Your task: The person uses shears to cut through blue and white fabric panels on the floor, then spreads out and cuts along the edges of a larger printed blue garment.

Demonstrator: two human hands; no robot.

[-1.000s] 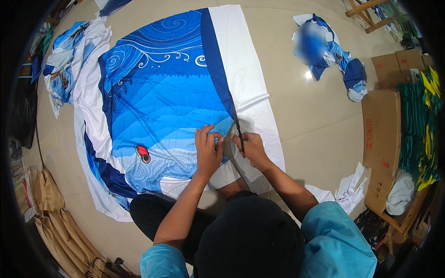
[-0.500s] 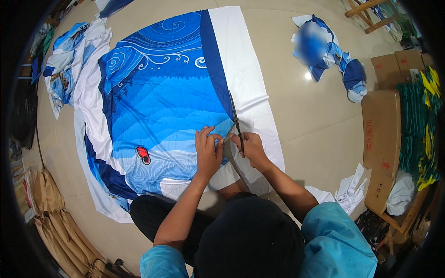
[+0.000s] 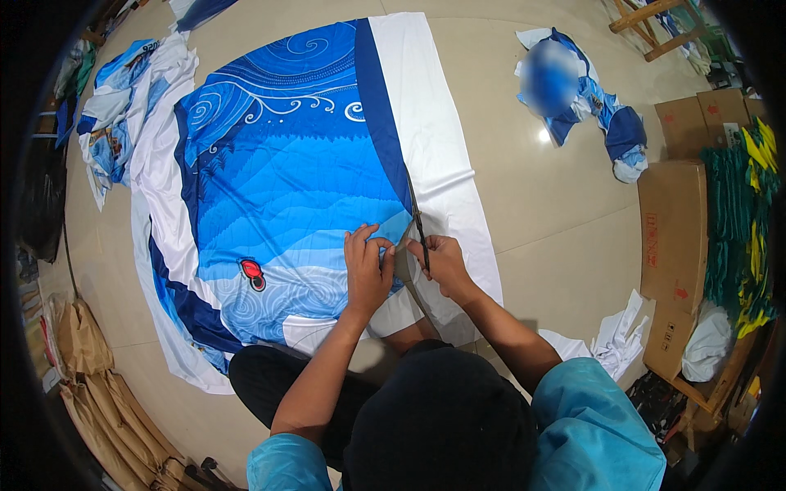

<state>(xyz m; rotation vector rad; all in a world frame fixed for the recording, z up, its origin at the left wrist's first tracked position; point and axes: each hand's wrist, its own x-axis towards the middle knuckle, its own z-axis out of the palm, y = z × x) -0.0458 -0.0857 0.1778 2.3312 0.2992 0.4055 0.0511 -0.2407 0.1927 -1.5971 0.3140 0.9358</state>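
Observation:
A large blue fabric (image 3: pixel 295 180) printed with waves, swirls and a small red motif lies on the floor, bordered by a navy band (image 3: pixel 377 106) and a white strip (image 3: pixel 434 106). In my right hand (image 3: pixel 446 266) are black scissors (image 3: pixel 416 219), their blades lying along the line between navy band and white strip. My left hand (image 3: pixel 367 270) rests on the lower blue fabric, thumb and index finger pinching its edge beside the cut opening, other fingers raised and bent. Beige floor shows through that opening, left of the scissors.
Heaps of cut blue and white cloth lie at the upper left (image 3: pixel 123 106) and upper right (image 3: pixel 622 135). White scraps (image 3: pixel 610 335) sit at lower right. Cardboard boxes (image 3: pixel 671 229), green-yellow stacked fabric (image 3: pixel 729 229) and a wooden stand (image 3: pixel 655 24) line the right; brown paper rolls (image 3: pixel 106 409) the left.
The scissor blades shifted slightly upward and back along the seam. Both hands stay in nearly the same place, and the fabric has hardly moved.

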